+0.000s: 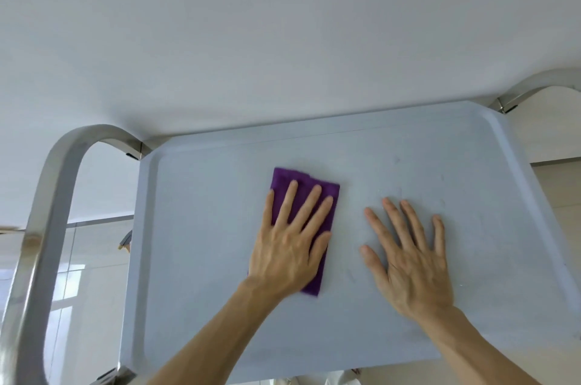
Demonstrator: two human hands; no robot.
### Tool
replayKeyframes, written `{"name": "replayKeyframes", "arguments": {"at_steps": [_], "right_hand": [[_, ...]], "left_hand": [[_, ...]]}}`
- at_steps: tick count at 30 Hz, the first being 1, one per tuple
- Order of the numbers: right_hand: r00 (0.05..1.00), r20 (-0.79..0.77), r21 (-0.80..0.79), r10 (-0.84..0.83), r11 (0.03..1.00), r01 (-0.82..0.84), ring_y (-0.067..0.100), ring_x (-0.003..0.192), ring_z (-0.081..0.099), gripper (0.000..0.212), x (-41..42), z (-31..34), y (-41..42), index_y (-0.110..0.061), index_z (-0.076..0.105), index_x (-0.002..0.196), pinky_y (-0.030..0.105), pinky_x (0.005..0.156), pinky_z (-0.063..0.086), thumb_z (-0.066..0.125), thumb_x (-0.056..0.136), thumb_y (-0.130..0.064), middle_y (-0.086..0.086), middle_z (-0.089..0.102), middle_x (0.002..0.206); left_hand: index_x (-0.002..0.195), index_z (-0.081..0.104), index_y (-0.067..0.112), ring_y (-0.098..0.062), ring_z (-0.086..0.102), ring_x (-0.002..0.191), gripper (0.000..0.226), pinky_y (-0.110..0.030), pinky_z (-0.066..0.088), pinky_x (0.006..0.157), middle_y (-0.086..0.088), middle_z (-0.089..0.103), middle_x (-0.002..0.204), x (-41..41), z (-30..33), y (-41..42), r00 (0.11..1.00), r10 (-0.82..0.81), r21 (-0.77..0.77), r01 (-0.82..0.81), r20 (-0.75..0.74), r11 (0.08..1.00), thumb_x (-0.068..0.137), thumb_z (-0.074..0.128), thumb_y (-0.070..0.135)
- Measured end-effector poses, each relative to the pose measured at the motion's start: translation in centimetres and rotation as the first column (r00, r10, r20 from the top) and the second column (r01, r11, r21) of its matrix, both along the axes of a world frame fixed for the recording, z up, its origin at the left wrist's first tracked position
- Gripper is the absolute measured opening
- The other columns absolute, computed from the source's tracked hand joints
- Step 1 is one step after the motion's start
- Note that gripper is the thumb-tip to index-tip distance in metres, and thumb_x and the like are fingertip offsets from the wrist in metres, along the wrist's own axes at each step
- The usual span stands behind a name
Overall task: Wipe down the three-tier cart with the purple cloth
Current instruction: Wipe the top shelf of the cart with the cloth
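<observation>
Both hands flat on the cart's top tray [195, 259]: my left hand [287, 246] presses the folded purple cloth [284, 180] mid-tray, my right hand [408, 262] spread on bare plastic beside it.

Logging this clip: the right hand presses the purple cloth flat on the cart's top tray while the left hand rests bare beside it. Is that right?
Not quite: the hands are swapped. The head view shows the left hand pressing the purple cloth flat on the cart's top tray, while the right hand rests bare beside it, fingers spread on the tray surface.
</observation>
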State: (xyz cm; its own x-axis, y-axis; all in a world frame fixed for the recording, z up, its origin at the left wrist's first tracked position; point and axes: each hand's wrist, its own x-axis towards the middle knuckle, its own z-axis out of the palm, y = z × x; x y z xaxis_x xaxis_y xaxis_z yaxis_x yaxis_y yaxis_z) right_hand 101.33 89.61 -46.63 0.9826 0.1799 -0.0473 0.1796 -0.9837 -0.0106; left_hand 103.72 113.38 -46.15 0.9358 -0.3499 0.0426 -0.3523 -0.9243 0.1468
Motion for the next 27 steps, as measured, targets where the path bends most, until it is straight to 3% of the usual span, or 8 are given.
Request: {"name": "replayKeyframes", "arguments": {"at_steps": [4, 9, 12, 19, 23, 27], "right_hand": [[1.0, 0.004, -0.002, 0.0, 1.0, 0.0, 0.022, 0.151, 0.014, 0.063, 0.1, 0.0, 0.1, -0.036, 0.022, 0.154, 0.063, 0.117, 0.012, 0.026, 0.097, -0.062, -0.004, 0.015, 0.164], [1.0, 0.001, 0.007, -0.012, 1.0, 0.012, 0.022, 0.151, 0.016, 0.062, 0.1, -0.1, -0.1, -0.037, 0.025, 0.153, 0.063, 0.117, 0.011, 0.026, 0.097, -0.063, -0.005, 0.017, 0.164], [1.0, -0.008, 0.008, -0.009, 1.0, 0.009, 0.022, 0.151, 0.015, 0.061, 0.2, -0.1, -0.1, -0.038, 0.023, 0.154, 0.063, 0.117, 0.011, 0.024, 0.098, -0.063, -0.005, 0.018, 0.164], [0.999, 0.046, 0.058, -0.013, 0.998, 0.011, 0.02, 0.151, 0.017, 0.051, 0.0, 0.0, 0.0, -0.038, 0.026, 0.153, 0.062, 0.116, 0.013, 0.025, 0.103, -0.049, -0.005, 0.023, 0.163], [0.998, 0.054, 0.081, -0.018, 0.997, 0.014, 0.021, 0.15, 0.019, 0.05, 0.0, 0.1, 0.1, -0.037, 0.029, 0.152, 0.062, 0.117, 0.011, 0.025, 0.104, -0.046, -0.005, 0.025, 0.162], [0.998, 0.055, 0.096, -0.027, 0.995, 0.021, 0.022, 0.149, 0.022, 0.049, 0.1, 0.2, 0.2, -0.037, 0.031, 0.151, 0.061, 0.117, 0.011, 0.026, 0.103, -0.046, -0.005, 0.027, 0.161]], "left_hand": [[0.154, 0.024, 0.036, -0.025, 0.01, 0.152, 0.055, -0.054, 0.015, 0.12, 0.012, 0.021, 0.162, -1.7, 0.1, 4.3, 0.998, -0.043, 0.017, 0.044, -0.042, 0.999, 0.102, 0.029, 0.053], [0.154, 0.025, 0.034, -0.027, 0.01, 0.152, 0.058, -0.055, 0.01, 0.121, 0.007, 0.025, 0.162, 6.5, 0.4, 4.1, 0.957, 0.283, 0.05, -0.28, -0.065, 0.959, 0.099, 0.025, 0.053], [0.155, 0.022, 0.03, -0.032, 0.008, 0.151, 0.058, -0.059, 0.008, 0.119, 0.005, 0.022, 0.163, 8.8, 0.1, 1.2, 0.936, 0.345, 0.069, -0.34, -0.07, 0.938, 0.1, 0.022, 0.05], [0.153, 0.032, 0.025, -0.033, 0.012, 0.151, 0.055, -0.062, 0.014, 0.117, 0.001, 0.029, 0.16, 0.2, 0.5, -3.2, 0.99, 0.135, -0.018, -0.136, -0.04, 0.991, 0.102, 0.034, 0.046], [0.154, 0.029, 0.029, -0.031, 0.012, 0.151, 0.058, -0.061, 0.018, 0.116, 0.005, 0.025, 0.162, -9.9, 0.5, -0.7, 0.995, 0.005, -0.014, -0.006, -0.1, 1.0, 0.1, 0.038, 0.05], [0.152, 0.031, 0.034, -0.026, 0.016, 0.151, 0.058, -0.055, 0.019, 0.118, 0.011, 0.026, 0.161, -10.4, 1.0, 5.0, 0.993, -0.023, 0.029, 0.027, -0.112, 0.999, 0.098, 0.036, 0.054]]}}
